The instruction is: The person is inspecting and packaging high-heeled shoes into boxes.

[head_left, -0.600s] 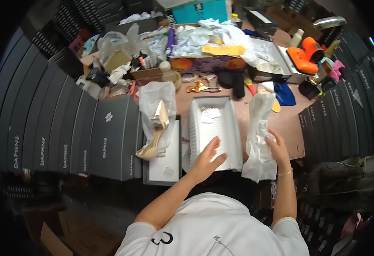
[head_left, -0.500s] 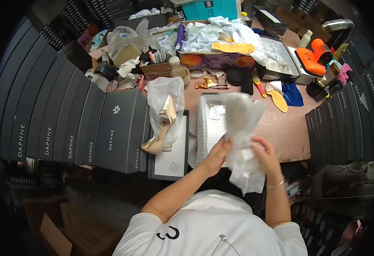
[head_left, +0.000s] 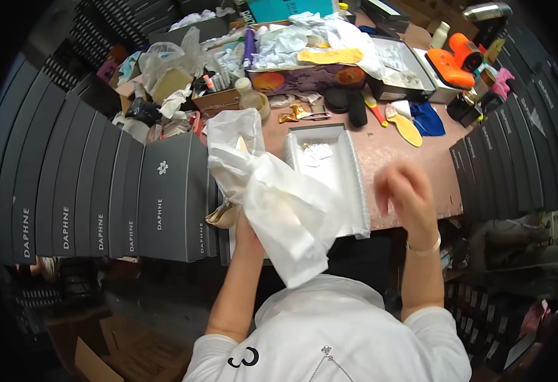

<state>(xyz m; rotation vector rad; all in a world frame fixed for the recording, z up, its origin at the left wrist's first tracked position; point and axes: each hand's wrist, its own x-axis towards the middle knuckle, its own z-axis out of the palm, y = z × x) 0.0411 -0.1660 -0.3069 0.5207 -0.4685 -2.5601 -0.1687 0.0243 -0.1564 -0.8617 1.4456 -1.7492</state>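
My left hand [head_left: 248, 234] grips a white tissue-paper bundle [head_left: 292, 213] from below, its fingers mostly hidden by the sheet. Whatever the paper wraps cannot be made out. Behind and beneath it, a beige heeled shoe [head_left: 222, 217] shows only in part, next to another white wrapping sheet [head_left: 229, 126]. An open shoe box [head_left: 330, 175] lined with white ridged foam lies to the right of the bundle, with small crumpled packets [head_left: 317, 153] inside. My right hand [head_left: 407, 196] hovers over the table right of the box, apart from the paper. Its curled fingers are smeared by motion.
Rows of dark grey shoe boxes [head_left: 171, 197] stand at the left, more boxes [head_left: 492, 156] at the right. Along the back are a carton of crumpled paper [head_left: 307, 79], an orange device [head_left: 451, 67], a brush [head_left: 376, 111], a yellow insole [head_left: 404, 130] and a blue cloth [head_left: 428, 119].
The white paper bundle has moved left, from over the box's right side to above the beige shoe, with my left hand. My right hand has let go and moved slightly up and right.
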